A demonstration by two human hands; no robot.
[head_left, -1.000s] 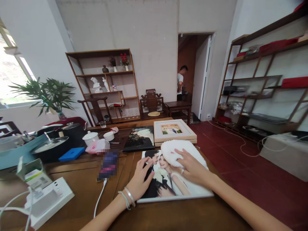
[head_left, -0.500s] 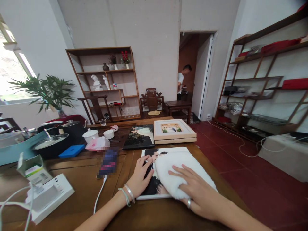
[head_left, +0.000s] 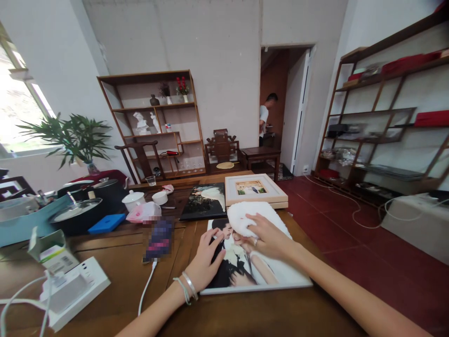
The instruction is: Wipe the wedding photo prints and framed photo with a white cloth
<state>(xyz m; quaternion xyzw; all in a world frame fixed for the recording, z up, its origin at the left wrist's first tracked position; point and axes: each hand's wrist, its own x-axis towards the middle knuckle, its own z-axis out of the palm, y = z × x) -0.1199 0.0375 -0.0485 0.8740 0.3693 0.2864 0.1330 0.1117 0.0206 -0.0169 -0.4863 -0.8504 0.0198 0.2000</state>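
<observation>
A photo panel (head_left: 242, 267) showing a couple lies flat on the wooden table in front of me. My left hand (head_left: 207, 260) rests on its left side, fingers spread and holding nothing. Toward the panel's far edge, a fluffy white cloth (head_left: 242, 214) is bunched under my right hand (head_left: 268, 236), whose fingers curl onto it. The cloth covers the panel's upper right part. Just beyond are a dark photo panel (head_left: 203, 200) and a light wooden picture frame (head_left: 257, 191) stacked on another piece.
A charging phone (head_left: 158, 239), blurred out, lies left of the panel. A white power strip (head_left: 79, 292), blue block (head_left: 106, 223), lidded white bowl (head_left: 133, 200) and black pan (head_left: 77, 215) stand further left. A person (head_left: 264, 117) stands in the doorway behind.
My right hand has pushed the white cloth away from me to the panel's far edge, uncovering more of the picture. My left hand stays in place on the panel.
</observation>
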